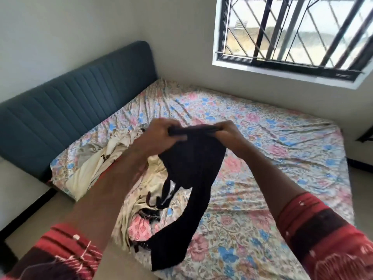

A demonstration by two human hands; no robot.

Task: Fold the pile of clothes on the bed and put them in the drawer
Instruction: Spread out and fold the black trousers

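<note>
One black garment (191,170) hangs long-ways, straight down over the near part of the bed (272,158), its bottom end close to the person and its top edge held up farther out. The left hand (161,131) and the right hand (228,132) each pinch one end of that top edge, side by side and level, so neither is nearer. Past it on the left lies one pile of clothes (113,158), mostly cream, too jumbled to count; no drawer shows.

garment (193,168) black | sheet (272,150) floral pink-blue | headboard (70,104) teal
</note>
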